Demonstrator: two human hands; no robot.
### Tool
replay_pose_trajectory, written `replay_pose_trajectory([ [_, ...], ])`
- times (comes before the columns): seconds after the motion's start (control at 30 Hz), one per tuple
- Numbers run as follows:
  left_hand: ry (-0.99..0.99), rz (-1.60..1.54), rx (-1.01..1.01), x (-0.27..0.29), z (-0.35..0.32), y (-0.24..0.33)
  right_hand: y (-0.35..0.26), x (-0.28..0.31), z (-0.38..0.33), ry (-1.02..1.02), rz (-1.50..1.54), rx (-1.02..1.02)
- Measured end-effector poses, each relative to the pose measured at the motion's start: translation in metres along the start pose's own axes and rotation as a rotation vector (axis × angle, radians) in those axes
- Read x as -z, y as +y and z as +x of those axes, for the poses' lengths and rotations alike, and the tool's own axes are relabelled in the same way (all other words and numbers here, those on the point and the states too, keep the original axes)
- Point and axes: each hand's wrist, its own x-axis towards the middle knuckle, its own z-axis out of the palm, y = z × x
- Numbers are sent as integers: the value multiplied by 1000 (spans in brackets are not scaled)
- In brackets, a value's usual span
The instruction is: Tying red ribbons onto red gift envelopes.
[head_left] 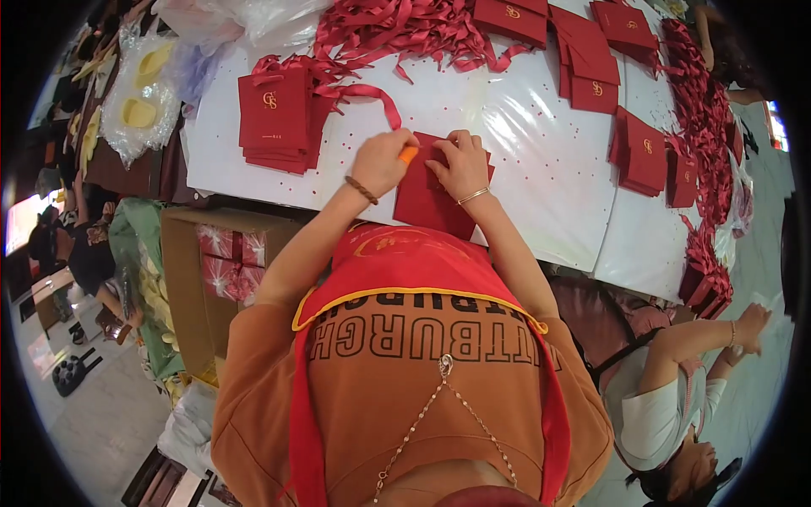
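A flat red bag lies at the near edge of the white table. My left hand grips an orange tool; my right hand bends over the bag, any pinch unclear. I'd keep the bag flat and steady.

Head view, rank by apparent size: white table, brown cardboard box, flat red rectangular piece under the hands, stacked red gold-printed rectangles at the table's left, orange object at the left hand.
1. White table
2. Brown cardboard box
3. Flat red piece and red stack: too alike to rank; the piece is partly covered
4. Orange object
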Motion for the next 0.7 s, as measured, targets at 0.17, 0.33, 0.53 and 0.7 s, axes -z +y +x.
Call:
replay_pose_trajectory([
  [0.17, 11, 14, 15, -28, -8, -11, -13, 20, -2, -112, -133, 64],
  [0.33, 62, -19, 76, -34, -8, -11, -10, 19, -10, -95, -137, 134],
  [0.53, 86, -47, 76, -31, -12, -7, 6, 26, 6, -421, 153, -186],
  [0.7, 98, -46, 38, -29, -17, 4, 4, 33, 5, -463, 164, -219],
])
